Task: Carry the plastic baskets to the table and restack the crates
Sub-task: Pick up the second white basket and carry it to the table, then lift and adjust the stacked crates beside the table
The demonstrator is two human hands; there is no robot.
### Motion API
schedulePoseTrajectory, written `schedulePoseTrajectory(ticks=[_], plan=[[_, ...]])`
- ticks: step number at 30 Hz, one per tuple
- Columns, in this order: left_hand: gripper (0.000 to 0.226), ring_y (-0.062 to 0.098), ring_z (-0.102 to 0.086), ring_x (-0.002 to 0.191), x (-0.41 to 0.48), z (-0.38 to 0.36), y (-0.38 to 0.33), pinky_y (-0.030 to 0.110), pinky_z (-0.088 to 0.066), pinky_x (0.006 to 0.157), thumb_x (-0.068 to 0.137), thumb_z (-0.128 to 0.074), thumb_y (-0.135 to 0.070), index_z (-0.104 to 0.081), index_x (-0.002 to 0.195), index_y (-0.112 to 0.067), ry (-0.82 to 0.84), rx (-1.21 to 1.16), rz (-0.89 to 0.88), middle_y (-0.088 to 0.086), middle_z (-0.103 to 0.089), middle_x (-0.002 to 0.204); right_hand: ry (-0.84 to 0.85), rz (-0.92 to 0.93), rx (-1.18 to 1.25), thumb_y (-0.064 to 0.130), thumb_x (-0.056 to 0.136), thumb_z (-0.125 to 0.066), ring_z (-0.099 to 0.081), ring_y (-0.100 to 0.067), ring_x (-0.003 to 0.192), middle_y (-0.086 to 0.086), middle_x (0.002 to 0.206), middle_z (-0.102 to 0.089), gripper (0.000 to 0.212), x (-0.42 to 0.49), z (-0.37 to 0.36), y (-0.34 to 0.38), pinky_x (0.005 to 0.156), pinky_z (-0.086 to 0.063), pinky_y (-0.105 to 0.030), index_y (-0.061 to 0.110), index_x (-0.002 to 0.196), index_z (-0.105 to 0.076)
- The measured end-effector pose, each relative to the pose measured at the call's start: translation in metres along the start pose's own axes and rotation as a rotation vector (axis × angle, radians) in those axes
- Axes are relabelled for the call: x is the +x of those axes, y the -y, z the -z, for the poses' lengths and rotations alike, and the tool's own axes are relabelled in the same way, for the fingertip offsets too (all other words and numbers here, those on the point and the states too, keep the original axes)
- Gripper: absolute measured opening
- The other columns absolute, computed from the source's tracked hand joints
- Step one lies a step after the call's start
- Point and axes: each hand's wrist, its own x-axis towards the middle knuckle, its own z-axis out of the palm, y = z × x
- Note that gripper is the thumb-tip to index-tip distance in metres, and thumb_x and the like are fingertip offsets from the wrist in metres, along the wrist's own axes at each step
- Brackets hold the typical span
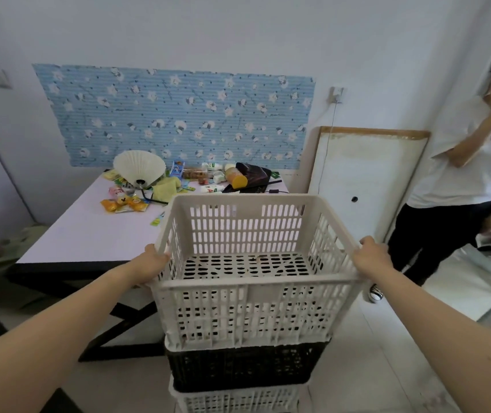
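An empty white slotted plastic crate (250,305) tops a stack, sitting on a black crate (244,365) with another white crate (238,399) under that. My left hand (154,262) grips the top crate's left rim. My right hand (371,257) grips its right rim. The stack stands on the floor beside the right front corner of the pale lilac table (89,234).
Snack packets, bottles, a white folding fan (139,166) and a dark bag (253,174) crowd the table's far end. A white board (366,174) leans on the wall. A person in a white shirt (464,180) stands close at the right.
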Motion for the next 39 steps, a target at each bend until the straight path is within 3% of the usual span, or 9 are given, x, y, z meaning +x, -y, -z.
schedulePoseTrajectory(ticks=[6,10,13,16,23,27,31,35,39], plan=[[0.059,0.030,-0.053,0.110,-0.037,-0.019,0.033,0.036,-0.051,0.081,0.100,-0.031,-0.049,-0.030,0.142,-0.008,-0.077,-0.234,-0.106,0.010,-0.049,0.128,-0.058,0.027,0.242,0.037,0.102,-0.031,-0.049,-0.041,0.117,-0.020,0.147,-0.029,0.049,-0.071,-0.032,-0.029,0.097,-0.045,-0.045,0.023,0.149,-0.026],[0.066,0.017,-0.054,0.093,-0.063,-0.028,0.046,0.020,-0.040,0.066,0.098,-0.032,-0.053,-0.033,0.144,-0.006,-0.046,-0.302,-0.166,0.004,-0.050,0.118,-0.025,0.019,0.449,0.033,0.104,-0.033,-0.056,-0.024,0.087,-0.013,0.144,-0.039,0.055,-0.096,-0.037,-0.032,0.059,-0.042,-0.029,0.024,0.155,-0.015],[0.077,0.011,-0.057,0.084,-0.070,-0.034,0.055,0.023,-0.046,0.073,0.090,-0.036,-0.067,-0.036,0.143,-0.011,-0.033,-0.353,-0.195,0.000,-0.057,0.103,-0.033,0.054,0.526,0.031,0.104,-0.037,-0.054,-0.027,0.111,-0.010,0.149,-0.037,0.057,-0.099,-0.038,-0.031,0.081,-0.042,-0.031,0.022,0.155,-0.015],[0.082,0.022,-0.056,0.118,-0.080,-0.052,0.068,0.036,-0.043,0.098,0.085,-0.038,-0.073,-0.040,0.142,-0.013,-0.053,-0.240,-0.171,0.001,-0.057,0.130,-0.085,0.101,0.589,0.032,0.103,-0.037,-0.041,-0.029,0.136,-0.009,0.153,-0.033,0.054,-0.098,-0.048,-0.036,0.103,-0.036,-0.038,0.026,0.153,-0.018],[0.044,0.022,-0.060,0.116,-0.073,-0.128,0.098,0.039,-0.050,0.086,0.095,-0.045,-0.048,-0.043,0.132,-0.024,-0.449,-0.301,-0.307,-0.001,-0.060,0.128,-0.346,0.379,0.587,0.012,0.093,-0.055,-0.046,-0.029,0.121,-0.012,0.135,-0.044,0.083,-0.098,-0.110,-0.064,0.098,-0.042,-0.043,0.043,0.152,-0.005],[0.065,0.019,-0.054,0.124,-0.042,-0.177,0.130,0.048,-0.048,0.100,0.090,-0.042,-0.063,-0.028,0.145,-0.031,-0.606,-0.379,-0.387,-0.002,-0.053,0.140,-0.562,0.363,0.779,0.018,0.099,-0.046,-0.044,-0.020,0.128,-0.006,0.141,-0.047,0.053,-0.079,-0.156,-0.084,0.103,-0.037,-0.032,0.020,0.149,-0.028],[0.053,0.015,-0.058,0.116,-0.005,-0.208,0.167,0.044,-0.051,0.092,0.097,-0.042,-0.050,-0.029,0.146,-0.035,-0.695,-0.324,-0.526,-0.006,-0.056,0.135,-0.610,0.272,0.865,0.028,0.104,-0.031,-0.049,-0.028,0.124,-0.013,0.134,-0.053,0.039,-0.044,-0.229,-0.115,0.098,-0.037,-0.031,0.009,0.135,-0.045],[0.031,0.035,-0.057,0.102,0.047,-0.244,0.182,0.043,-0.044,0.082,0.104,-0.028,-0.035,-0.044,0.125,-0.019,-0.814,-0.449,-0.493,0.008,-0.058,0.111,-0.672,0.344,0.854,0.035,0.103,-0.033,-0.055,-0.028,0.109,-0.008,0.122,-0.055,0.039,-0.014,-0.311,-0.126,0.086,-0.045,-0.040,0.013,0.135,-0.039],[0.040,0.040,-0.055,0.097,0.077,-0.275,0.178,0.044,-0.038,0.079,0.099,-0.023,-0.038,-0.051,0.108,-0.011,-1.052,-0.588,-0.402,0.023,-0.059,0.103,-0.911,0.414,0.930,0.018,0.102,-0.041,-0.046,-0.020,0.091,-0.001,0.101,-0.045,0.023,0.007,-0.341,-0.126,0.072,-0.028,-0.027,0.003,0.118,-0.048]])
